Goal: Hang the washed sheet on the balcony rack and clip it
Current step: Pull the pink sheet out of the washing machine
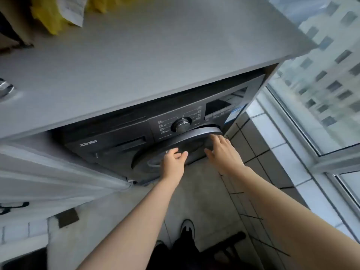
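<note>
Right hand (222,152) spread wide at door (175,143) rim; left hand (174,160) loosely curled on door, holding nothing; washer (116,141) dark.

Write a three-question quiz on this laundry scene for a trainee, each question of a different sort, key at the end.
1. True or false: the sheet is already in the person's hands.
2. Multiple choice: the washer stands A) under a grey counter, B) on a shelf, C) out in the open.
3. Fill in: the right hand reaches to the right edge of the round ____.

Key
1. False: no sheet shows; the left hand is at the door with curled fingers.
2. A.
3. Door.
</note>
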`<action>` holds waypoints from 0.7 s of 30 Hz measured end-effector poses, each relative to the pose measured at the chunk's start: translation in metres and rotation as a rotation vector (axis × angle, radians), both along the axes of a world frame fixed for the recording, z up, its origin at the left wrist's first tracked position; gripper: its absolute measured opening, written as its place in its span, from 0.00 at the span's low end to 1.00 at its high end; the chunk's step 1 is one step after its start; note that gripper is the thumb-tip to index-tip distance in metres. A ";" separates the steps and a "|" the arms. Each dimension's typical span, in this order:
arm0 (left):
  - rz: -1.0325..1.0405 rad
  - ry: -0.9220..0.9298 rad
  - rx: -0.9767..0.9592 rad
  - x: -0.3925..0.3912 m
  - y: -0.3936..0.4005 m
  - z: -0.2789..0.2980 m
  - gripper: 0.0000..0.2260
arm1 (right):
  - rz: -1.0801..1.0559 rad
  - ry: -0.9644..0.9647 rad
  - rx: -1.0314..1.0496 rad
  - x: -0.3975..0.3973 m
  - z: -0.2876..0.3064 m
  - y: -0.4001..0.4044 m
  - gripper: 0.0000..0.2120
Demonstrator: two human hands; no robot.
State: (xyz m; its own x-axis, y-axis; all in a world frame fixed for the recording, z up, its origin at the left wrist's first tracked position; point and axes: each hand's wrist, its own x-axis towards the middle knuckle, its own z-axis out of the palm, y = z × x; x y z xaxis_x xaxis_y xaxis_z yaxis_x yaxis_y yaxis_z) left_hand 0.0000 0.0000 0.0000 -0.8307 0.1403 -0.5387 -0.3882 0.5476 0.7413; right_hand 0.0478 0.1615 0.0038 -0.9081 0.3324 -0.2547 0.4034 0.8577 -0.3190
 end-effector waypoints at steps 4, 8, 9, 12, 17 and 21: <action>0.159 -0.115 0.081 -0.014 0.019 -0.012 0.20 | 0.049 -0.019 -0.041 -0.024 -0.012 0.016 0.31; 0.272 -0.234 0.154 -0.026 0.035 -0.033 0.11 | 0.097 -0.037 -0.045 -0.040 -0.026 0.027 0.32; 0.338 -0.274 0.202 -0.028 0.039 -0.035 0.11 | 0.104 -0.036 -0.043 -0.043 -0.029 0.030 0.32; 0.506 -0.405 0.338 -0.034 0.049 -0.033 0.08 | 0.125 -0.040 -0.052 -0.050 -0.038 0.036 0.32; 0.652 -0.508 0.462 -0.041 0.062 -0.035 0.08 | 0.165 -0.024 -0.058 -0.051 -0.050 0.042 0.32; 0.697 -0.466 0.477 -0.039 0.070 -0.042 0.07 | 0.164 0.038 -0.081 -0.052 -0.055 0.045 0.32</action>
State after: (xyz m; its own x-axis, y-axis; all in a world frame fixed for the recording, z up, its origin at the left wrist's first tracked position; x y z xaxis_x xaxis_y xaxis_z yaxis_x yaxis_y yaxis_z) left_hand -0.0394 0.0701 -0.0421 -0.5269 -0.0141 -0.8498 -0.8241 -0.2360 0.5149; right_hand -0.0037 0.2068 -0.0514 -0.9579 0.1587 -0.2393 0.2464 0.8821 -0.4015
